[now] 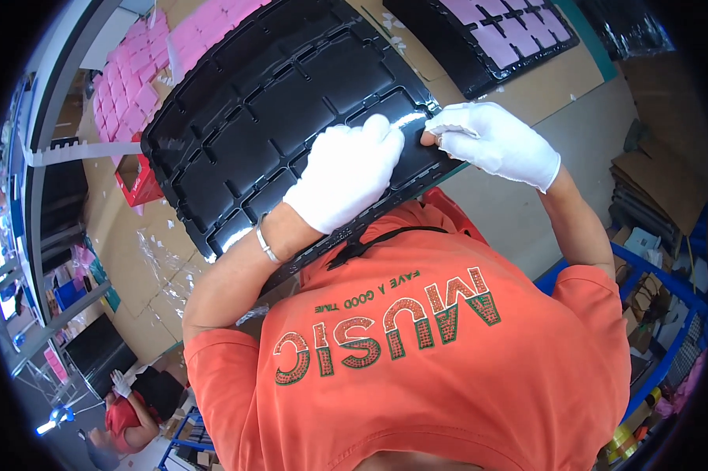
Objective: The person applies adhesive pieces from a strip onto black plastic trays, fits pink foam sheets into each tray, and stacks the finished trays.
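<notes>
A large black plastic tray (248, 149) with shallow divided compartments lies tilted in front of me, its near edge close to my body. Above its near right part is my left hand (346, 177) in a white glove, fingers curled in; whatever they may hold is hidden. At the tray's right corner, my right hand (499, 145), also gloved in white, has thumb and fingers pinched together. A bare fingertip shows through that glove. Too little shows between those fingers to tell what they grip.
Pink foam pieces (126, 86) lie at the far left, near a red box (140, 180). A black tray stack (479, 67) with pink pieces stands far right on cardboard (554, 90). Blue racking (668, 290) is at right. Another person (126, 420) is at lower left.
</notes>
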Tool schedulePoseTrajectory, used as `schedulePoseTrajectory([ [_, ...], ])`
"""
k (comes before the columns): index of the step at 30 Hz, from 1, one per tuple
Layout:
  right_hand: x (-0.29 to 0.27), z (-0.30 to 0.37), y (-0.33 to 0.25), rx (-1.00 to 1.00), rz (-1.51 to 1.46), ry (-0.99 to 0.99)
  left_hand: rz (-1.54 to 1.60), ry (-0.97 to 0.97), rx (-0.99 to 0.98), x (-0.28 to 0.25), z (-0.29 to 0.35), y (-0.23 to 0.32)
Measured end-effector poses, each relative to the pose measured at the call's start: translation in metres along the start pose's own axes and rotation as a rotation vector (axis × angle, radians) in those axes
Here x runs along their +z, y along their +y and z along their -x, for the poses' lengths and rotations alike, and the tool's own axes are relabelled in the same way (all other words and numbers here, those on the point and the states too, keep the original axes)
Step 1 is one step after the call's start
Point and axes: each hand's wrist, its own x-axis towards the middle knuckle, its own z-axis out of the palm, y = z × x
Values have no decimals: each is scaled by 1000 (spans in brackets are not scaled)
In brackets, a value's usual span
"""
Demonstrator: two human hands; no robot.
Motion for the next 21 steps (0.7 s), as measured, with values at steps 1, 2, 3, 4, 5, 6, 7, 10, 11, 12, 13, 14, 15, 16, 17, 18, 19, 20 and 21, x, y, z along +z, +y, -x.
schedulePoseTrajectory([
  [1, -4, 0, -7, 54, -12, -30, -29, 18, 44, 1, 2, 0],
  [2, -7, 0, -11, 106, -21, -57, -59, 40, 91, 0, 5, 1],
  [3, -7, 1, -11, 108, -28, -52, -39, 67, 136, -2, 8, 1],
  [4, -8, 2, -11, 141, -104, -34, -39, 61, 139, -6, 15, 1],
  [5, -9, 0, -11, 164, -174, -21, -5, 62, 140, -12, 24, 2],
  [6, -10, 0, -11, 162, -175, -19, 32, 62, 147, -19, 35, 3],
  [7, -13, -2, -10, 209, -201, 28, 133, 14, 70, -35, 45, 5],
  [10, -18, -7, -24, 211, -303, 76, 454, 364, -330, -64, 91, 0],
  [11, -18, -11, -32, 160, -292, 96, 617, 438, -545, -75, 105, -9],
  [12, -17, -20, -41, 94, -284, 113, 774, 529, -753, -88, 118, -19],
  [13, -12, -28, -53, 49, -263, 104, 906, 654, -824, -91, 131, -37],
  [14, 1, -38, -65, 77, -400, 133, 1011, 850, -838, -90, 141, -57],
  [15, 11, -59, -85, -36, -317, 55, 1033, 928, -817, -89, 166, -86],
  [16, 26, -81, -112, -151, -231, -31, 1011, 1044, -836, -95, 189, -107],
  [17, 44, -105, -136, -201, -185, -79, 1027, 1073, -917, -99, 215, -136],
  [18, 63, -130, -158, -286, -188, -153, 1062, 1155, -945, -106, 237, -161],
  [19, 83, -154, -180, -360, -188, -142, 999, 1248, -1017, -116, 246, -175],
  [20, 106, -179, -206, -433, -146, -151, 1023, 1305, -948, -123, 269, -202],
  [21, 132, -209, -227, -587, -26, -85, 1041, 1365, -880, -123, 297, -231],
])
